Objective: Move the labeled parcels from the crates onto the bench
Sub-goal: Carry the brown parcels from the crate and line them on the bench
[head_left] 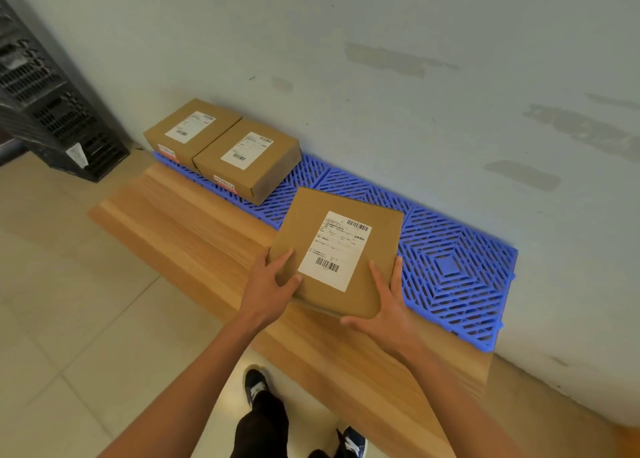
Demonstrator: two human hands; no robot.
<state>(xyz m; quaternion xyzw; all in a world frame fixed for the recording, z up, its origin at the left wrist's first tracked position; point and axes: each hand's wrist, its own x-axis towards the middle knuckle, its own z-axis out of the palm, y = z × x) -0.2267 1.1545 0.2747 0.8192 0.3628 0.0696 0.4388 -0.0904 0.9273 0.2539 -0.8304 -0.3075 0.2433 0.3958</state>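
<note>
I hold a brown cardboard parcel (332,222) with a white barcode label on top, tilted above the wooden bench (194,229). My left hand (273,284) grips its near left corner, thumb on top. My right hand (384,305) clasps its near right edge. Two more labeled parcels lie side by side on the blue grid mat (450,267) at the bench's far left: one (190,128) at the end, the other (247,156) touching it.
A stack of black plastic crates (52,104) stands on the tiled floor at the left. The grey wall (381,77) runs right behind the bench. My legs and dark shoes (256,385) are on the floor by the bench's front edge.
</note>
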